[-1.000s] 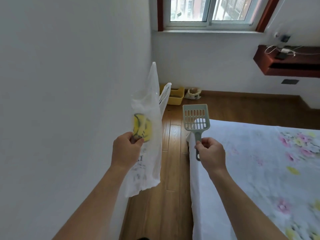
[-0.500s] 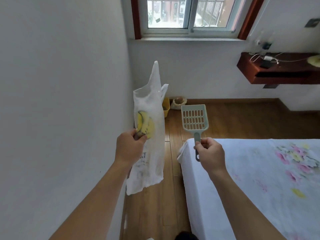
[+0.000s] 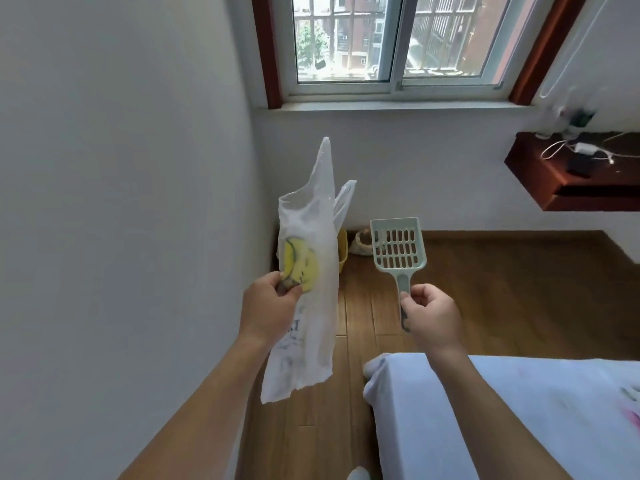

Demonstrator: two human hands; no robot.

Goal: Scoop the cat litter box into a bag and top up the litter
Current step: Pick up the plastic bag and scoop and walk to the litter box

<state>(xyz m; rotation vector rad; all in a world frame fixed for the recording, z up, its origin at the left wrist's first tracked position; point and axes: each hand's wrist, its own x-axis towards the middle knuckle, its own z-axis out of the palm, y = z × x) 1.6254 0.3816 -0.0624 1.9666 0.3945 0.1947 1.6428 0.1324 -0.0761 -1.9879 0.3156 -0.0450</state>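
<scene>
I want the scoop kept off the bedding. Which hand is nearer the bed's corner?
Right. The right hand, holding the scoop, is close to the bed corner; the left hand, holding the bag, is farther left.

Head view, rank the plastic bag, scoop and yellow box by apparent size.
1. plastic bag
2. scoop
3. yellow box, smallest-looking but farther off and mostly hidden behind the bag, so unsure.

Barred window (image 3: pixel 391 39), wall shelf (image 3: pixel 568 181), sheeted bed (image 3: pixel 502 420), wooden floor (image 3: pixel 502 289)
</scene>
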